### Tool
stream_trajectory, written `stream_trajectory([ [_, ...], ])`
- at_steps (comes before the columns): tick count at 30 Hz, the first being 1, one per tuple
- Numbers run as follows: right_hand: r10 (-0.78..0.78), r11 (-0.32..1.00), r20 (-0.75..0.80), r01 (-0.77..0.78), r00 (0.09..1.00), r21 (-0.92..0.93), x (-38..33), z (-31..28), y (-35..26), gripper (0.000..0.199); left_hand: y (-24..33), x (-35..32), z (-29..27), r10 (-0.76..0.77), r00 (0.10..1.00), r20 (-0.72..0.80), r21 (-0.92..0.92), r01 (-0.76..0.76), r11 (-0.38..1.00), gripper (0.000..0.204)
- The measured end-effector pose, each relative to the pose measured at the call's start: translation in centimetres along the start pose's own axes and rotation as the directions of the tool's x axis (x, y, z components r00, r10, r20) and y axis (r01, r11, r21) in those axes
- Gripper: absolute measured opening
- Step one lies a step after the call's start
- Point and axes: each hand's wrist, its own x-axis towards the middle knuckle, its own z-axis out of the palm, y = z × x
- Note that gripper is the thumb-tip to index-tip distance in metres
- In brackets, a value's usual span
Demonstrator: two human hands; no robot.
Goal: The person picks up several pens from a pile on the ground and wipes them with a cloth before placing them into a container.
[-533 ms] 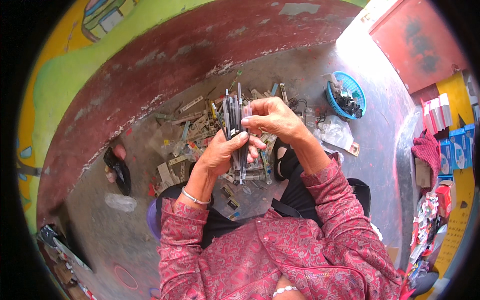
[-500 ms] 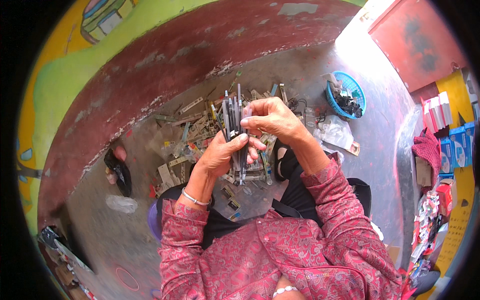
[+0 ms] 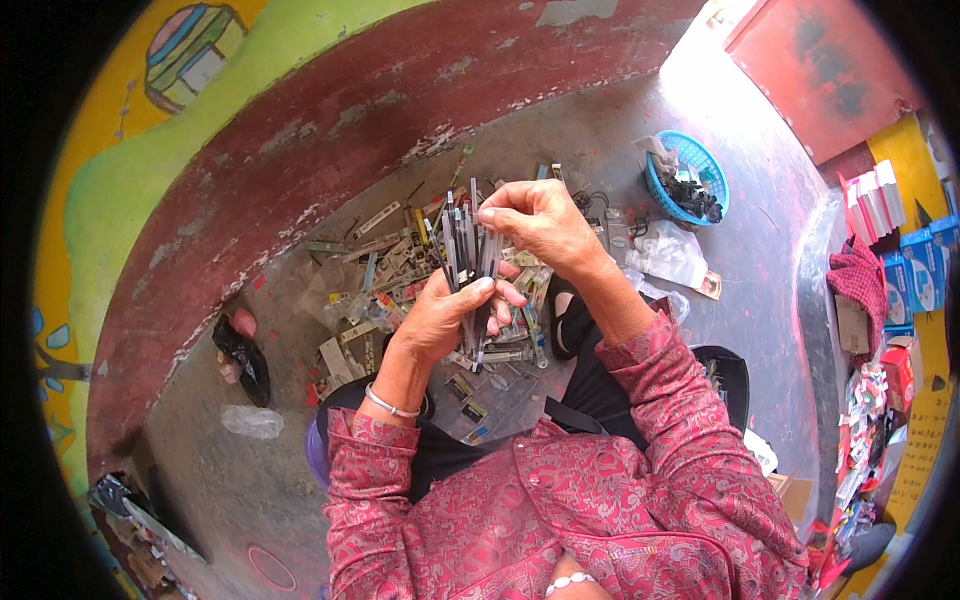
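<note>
My left hand [image 3: 445,318], with a bracelet at the wrist, is wrapped round a bundle of slim pens [image 3: 461,240]. They stand roughly upright, some clear-barrelled and some dark, and their lower ends show beneath the fingers. At the upper right of the bundle, my right hand [image 3: 552,228] pinches the top of a clear pen [image 3: 492,245] between thumb and forefinger. That pen's lower part runs down among the others and the left fingers. On the floor below both hands lies a loose pile of slim packets and stick-like pieces [image 3: 385,250].
A blue plastic basket [image 3: 665,143] holding black pieces stands at the far right, with a clear plastic bag [image 3: 668,255] nearer. Left of the pile lie a black bag [image 3: 243,362] and a crumpled clear bag [image 3: 252,421]. Blue boxes [image 3: 915,280] and a checked cloth [image 3: 858,283] line the right side.
My right hand has risen slightly and shifted left along the bundle, its fingertips now at the pen's top. My left hand keeps its grip. The whole view has shifted a little.
</note>
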Motion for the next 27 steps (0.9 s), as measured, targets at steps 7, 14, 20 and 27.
stream_trajectory([
  [7, -0.139, 0.988, -0.154, 0.146, 0.978, 0.038, 0.8, -1.0, 0.3, 0.015, 0.0, 0.0, 0.3, -0.026, 0.998, 0.05, 0.026, 0.025, 0.999, 0.036],
  [14, 0.032, 0.999, 0.015, -0.031, 0.999, -0.026, 0.9, -1.4, 0.4, 0.023, -0.1, -0.1, 0.1, 0.012, 1.0, 0.027, 0.009, -0.012, 1.0, 0.035],
  [20, -0.031, 1.0, -0.005, 0.031, 1.0, -0.002, 0.7, -1.4, 0.6, 0.017, -0.1, -0.1, 0.1, -0.006, 1.0, 0.027, 0.018, 0.006, 1.0, 0.036],
  [27, -0.094, 0.859, -0.366, 0.261, 0.926, 0.441, 1.1, -3.8, -0.6, 0.011, 0.0, 0.0, -0.2, -0.035, 0.997, 0.072, 0.041, 0.032, 0.999, 0.037],
])
